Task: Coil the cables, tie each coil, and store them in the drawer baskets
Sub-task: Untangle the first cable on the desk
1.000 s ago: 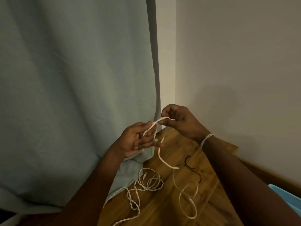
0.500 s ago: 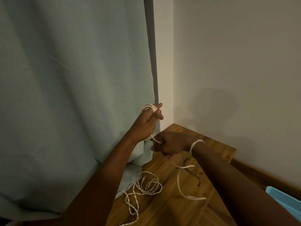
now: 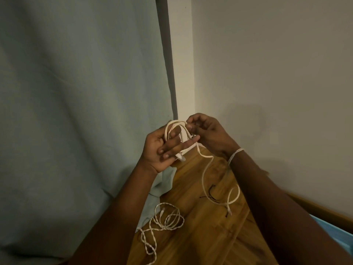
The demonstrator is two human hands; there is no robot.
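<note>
A white cable [image 3: 204,170] is looped a couple of times around the fingers of my left hand [image 3: 162,150], with its plug end poking out below the fingers. My right hand [image 3: 208,133] pinches the same cable at the top of the loops. The loose tail hangs down, curls above the wooden table [image 3: 200,236] and ends near a few thin black ties [image 3: 211,194]. A second, twisted white cable [image 3: 166,220] lies in a loose tangle on the table at lower left. A white string is tied around my right wrist.
A pale blue curtain [image 3: 76,111] hangs on the left, its hem resting on the table. A bare wall stands behind and to the right. The corner of a blue basket [image 3: 336,232] shows at the right edge, beyond the table.
My right hand has come up from below my left hand to the top of the loops, laying another turn. The loose tail on the table has been drawn up and is shorter.
</note>
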